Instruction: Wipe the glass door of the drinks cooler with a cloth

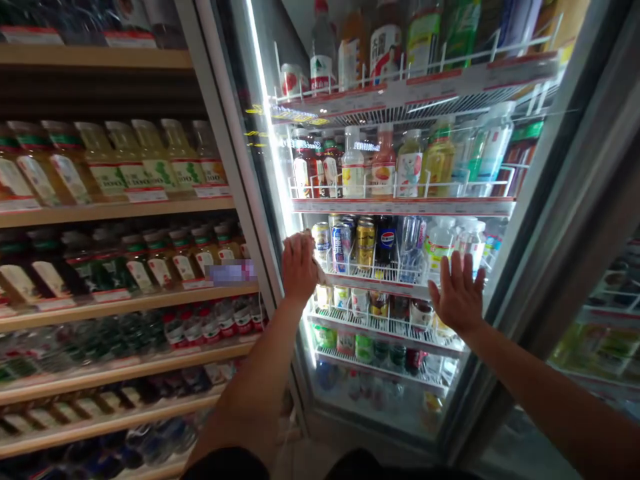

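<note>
A glass fridge door stands in front of me, with lit shelves of drinks behind it. My left hand is at the door's left side, its fingers pressing a light brownish cloth on the glass. Only the edges of the cloth show around the hand. My right hand is spread flat at the right part of the door, palm toward the glass, with nothing in it. Whether its palm touches the glass I cannot tell. Behind the glass between the hands are a gold can and a dark Pepsi bottle.
To the left, an open wooden shelf unit holds rows of juice bottles and other drinks. A metal frame separates it from the fridge. Another glass door with drinks behind it is on the right.
</note>
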`<action>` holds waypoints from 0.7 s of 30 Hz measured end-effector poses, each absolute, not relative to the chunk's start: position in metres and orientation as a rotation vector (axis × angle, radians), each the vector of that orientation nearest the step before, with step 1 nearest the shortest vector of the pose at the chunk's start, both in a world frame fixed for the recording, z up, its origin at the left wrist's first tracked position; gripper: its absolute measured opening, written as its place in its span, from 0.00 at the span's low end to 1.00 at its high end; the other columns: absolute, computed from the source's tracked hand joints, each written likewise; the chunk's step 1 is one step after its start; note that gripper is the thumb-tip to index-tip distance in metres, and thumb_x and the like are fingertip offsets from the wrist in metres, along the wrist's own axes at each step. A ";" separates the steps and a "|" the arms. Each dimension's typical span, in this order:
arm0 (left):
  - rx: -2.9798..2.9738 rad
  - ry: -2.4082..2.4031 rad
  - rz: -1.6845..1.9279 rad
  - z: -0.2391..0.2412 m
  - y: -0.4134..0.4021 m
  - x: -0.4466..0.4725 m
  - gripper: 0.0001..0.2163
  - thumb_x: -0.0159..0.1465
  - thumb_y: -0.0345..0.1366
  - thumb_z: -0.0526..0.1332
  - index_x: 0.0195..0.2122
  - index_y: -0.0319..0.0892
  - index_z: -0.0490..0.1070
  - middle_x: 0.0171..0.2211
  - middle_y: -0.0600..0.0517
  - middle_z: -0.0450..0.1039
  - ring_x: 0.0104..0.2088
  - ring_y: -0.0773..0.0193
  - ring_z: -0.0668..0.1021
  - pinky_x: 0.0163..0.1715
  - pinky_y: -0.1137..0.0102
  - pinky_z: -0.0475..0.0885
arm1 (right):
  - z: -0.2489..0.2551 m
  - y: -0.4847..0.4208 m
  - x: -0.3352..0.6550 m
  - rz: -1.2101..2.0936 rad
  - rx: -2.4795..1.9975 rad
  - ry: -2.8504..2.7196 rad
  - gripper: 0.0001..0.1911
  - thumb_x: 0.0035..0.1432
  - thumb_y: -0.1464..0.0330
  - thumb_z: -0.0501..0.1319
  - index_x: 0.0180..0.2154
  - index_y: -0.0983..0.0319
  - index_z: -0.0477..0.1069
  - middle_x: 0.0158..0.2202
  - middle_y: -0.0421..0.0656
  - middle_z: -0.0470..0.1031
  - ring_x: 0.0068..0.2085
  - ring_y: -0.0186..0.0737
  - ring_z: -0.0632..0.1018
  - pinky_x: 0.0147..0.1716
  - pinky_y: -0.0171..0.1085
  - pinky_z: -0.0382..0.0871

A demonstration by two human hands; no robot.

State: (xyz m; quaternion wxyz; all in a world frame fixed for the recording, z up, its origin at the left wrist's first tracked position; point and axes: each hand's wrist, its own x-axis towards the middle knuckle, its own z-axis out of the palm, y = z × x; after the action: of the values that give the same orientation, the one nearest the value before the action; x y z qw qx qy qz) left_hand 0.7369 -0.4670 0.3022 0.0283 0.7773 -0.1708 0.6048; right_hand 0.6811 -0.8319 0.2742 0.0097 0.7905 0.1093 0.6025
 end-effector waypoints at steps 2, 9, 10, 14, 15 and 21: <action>2.379 -0.549 1.900 0.306 -0.476 0.737 0.30 0.67 0.28 0.54 0.70 0.37 0.51 0.72 0.40 0.47 0.72 0.43 0.42 0.69 0.45 0.54 | 0.274 -0.832 0.680 1.890 2.465 0.352 0.40 0.66 0.63 0.55 0.72 0.64 0.39 0.73 0.56 0.45 0.73 0.56 0.46 0.69 0.59 0.39; 2.412 -1.085 1.936 0.322 -0.495 0.734 0.28 0.67 0.28 0.55 0.68 0.51 0.56 0.68 0.52 0.59 0.71 0.54 0.55 0.70 0.53 0.58 | 0.302 -0.819 0.666 1.906 2.459 0.460 0.39 0.67 0.63 0.56 0.72 0.58 0.40 0.73 0.49 0.44 0.72 0.56 0.49 0.68 0.59 0.41; 2.383 -0.868 1.942 0.330 -0.492 0.735 0.28 0.67 0.27 0.54 0.69 0.48 0.56 0.69 0.48 0.57 0.71 0.51 0.54 0.70 0.50 0.57 | 0.309 -0.814 0.667 1.897 2.453 0.473 0.38 0.67 0.63 0.55 0.72 0.56 0.41 0.73 0.48 0.46 0.72 0.55 0.49 0.69 0.59 0.40; 2.304 -0.734 1.984 0.337 -0.500 0.735 0.29 0.67 0.28 0.54 0.69 0.41 0.53 0.71 0.42 0.51 0.72 0.44 0.47 0.69 0.44 0.56 | 0.327 -0.795 0.682 1.855 2.448 0.484 0.37 0.68 0.62 0.54 0.72 0.56 0.40 0.73 0.47 0.45 0.73 0.53 0.45 0.69 0.60 0.34; 2.324 -0.944 1.987 0.331 -0.505 0.733 0.29 0.67 0.28 0.55 0.69 0.43 0.54 0.71 0.46 0.53 0.72 0.47 0.47 0.70 0.48 0.57 | 0.328 -0.791 0.686 1.852 2.446 0.477 0.37 0.68 0.62 0.54 0.72 0.57 0.40 0.74 0.47 0.44 0.73 0.54 0.43 0.69 0.60 0.33; 2.439 -0.957 1.874 0.327 -0.480 0.732 0.25 0.69 0.28 0.54 0.66 0.49 0.60 0.69 0.51 0.58 0.71 0.51 0.54 0.69 0.51 0.58 | 0.321 -0.785 0.695 1.851 2.429 0.425 0.38 0.68 0.61 0.54 0.72 0.59 0.39 0.74 0.48 0.40 0.73 0.56 0.40 0.69 0.62 0.32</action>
State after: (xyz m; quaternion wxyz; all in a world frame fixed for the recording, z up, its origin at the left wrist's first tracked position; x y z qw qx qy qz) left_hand 0.7319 -0.4800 0.3272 -0.0400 0.7565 -0.2970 0.5814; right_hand 0.6954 -0.7851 0.3209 0.0292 0.7874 0.1377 0.6001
